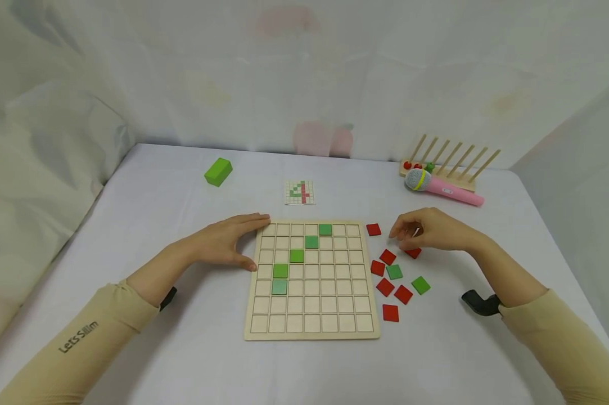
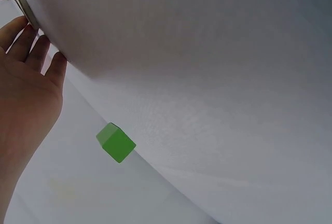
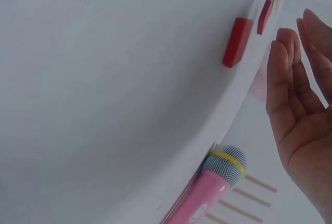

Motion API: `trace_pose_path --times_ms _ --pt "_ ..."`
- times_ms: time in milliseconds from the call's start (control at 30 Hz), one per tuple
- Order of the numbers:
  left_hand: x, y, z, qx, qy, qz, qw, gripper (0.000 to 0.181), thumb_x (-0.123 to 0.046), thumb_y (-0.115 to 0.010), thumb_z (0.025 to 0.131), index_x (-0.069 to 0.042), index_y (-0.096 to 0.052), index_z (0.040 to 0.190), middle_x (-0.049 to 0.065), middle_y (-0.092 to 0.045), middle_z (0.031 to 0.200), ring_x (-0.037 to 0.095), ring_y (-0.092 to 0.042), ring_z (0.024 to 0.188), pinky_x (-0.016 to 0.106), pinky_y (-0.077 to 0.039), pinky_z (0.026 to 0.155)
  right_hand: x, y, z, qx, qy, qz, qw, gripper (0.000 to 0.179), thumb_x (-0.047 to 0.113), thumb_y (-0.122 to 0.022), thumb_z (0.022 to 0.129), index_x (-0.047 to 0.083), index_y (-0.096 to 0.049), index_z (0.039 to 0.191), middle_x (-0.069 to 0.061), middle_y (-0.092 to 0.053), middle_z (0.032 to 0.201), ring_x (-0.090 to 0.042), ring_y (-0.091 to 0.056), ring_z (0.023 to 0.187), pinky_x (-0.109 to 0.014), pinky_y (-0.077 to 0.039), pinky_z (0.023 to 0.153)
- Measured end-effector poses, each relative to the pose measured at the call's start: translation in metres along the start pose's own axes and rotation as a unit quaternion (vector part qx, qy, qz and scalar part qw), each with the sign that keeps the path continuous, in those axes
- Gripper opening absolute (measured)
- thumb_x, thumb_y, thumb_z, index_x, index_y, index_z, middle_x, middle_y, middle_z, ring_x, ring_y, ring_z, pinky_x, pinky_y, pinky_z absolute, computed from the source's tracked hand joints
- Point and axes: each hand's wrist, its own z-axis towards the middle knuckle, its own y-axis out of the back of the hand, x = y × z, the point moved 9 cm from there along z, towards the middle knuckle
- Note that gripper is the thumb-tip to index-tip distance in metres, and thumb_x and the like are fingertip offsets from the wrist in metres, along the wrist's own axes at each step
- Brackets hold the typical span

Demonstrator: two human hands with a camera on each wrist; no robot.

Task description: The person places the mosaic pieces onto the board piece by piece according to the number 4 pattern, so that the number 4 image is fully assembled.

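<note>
A wooden grid board (image 1: 311, 332) lies in the middle of the table, with several green tiles (image 1: 296, 256) set in a stepped diagonal. My left hand (image 1: 225, 242) touches the board's upper left edge, thumb spread from the fingers. To the right of the board lie several loose red tiles (image 1: 385, 287) and two green tiles (image 1: 420, 285). Above them is my right hand (image 1: 433, 229), its fingers loosely bent; the head view shows a red tile (image 1: 413, 252) partly hidden beneath it. In the right wrist view no tile appears between the fingers (image 3: 278, 76).
A small card (image 1: 300, 192) with a red and green grid pattern lies beyond the board. Farther left stands a green block (image 1: 218, 171). At the back right, a pink toy microphone (image 1: 451, 190) lies in front of a wooden peg rack (image 1: 468, 184).
</note>
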Motion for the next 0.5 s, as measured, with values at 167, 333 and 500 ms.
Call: trace_pose_path --times_ms 167,333,500 --pt "0.001 0.000 0.000 -0.001 0.000 -0.001 1.0000 0.107 -0.057 -0.081 0.070 -0.017 -0.032 0.156 0.007 -0.029 0.164 0.033 -0.028 0.152 0.056 -0.029 0.122 -0.011 -0.006 -0.010 0.029 -0.014 -0.001 0.9995 0.015 0.019 -0.075 0.087 0.017 -0.071 0.102 0.004 -0.070 0.084 -0.009 -0.064 0.078 -0.021 -0.055 0.075" --pt "0.002 -0.001 0.000 -0.001 0.001 -0.001 1.0000 0.107 -0.056 -0.083 0.070 -0.017 -0.032 0.156 0.007 -0.030 0.164 0.033 -0.028 0.152 0.055 -0.029 0.122 -0.016 -0.012 -0.021 0.051 -0.010 0.008 0.9986 0.018 0.020 -0.077 0.085 0.019 -0.071 0.101 0.004 -0.068 0.086 -0.009 -0.062 0.080 -0.021 -0.054 0.074" --pt "0.003 -0.001 0.001 0.004 0.009 0.003 0.9999 0.108 -0.055 -0.083 0.070 -0.018 -0.031 0.156 0.006 -0.029 0.164 0.031 -0.027 0.152 0.054 -0.028 0.123 -0.020 -0.018 -0.032 0.066 -0.004 0.017 0.9977 0.020 0.018 -0.077 0.083 0.020 -0.071 0.102 0.003 -0.066 0.087 -0.010 -0.061 0.082 -0.021 -0.053 0.072"
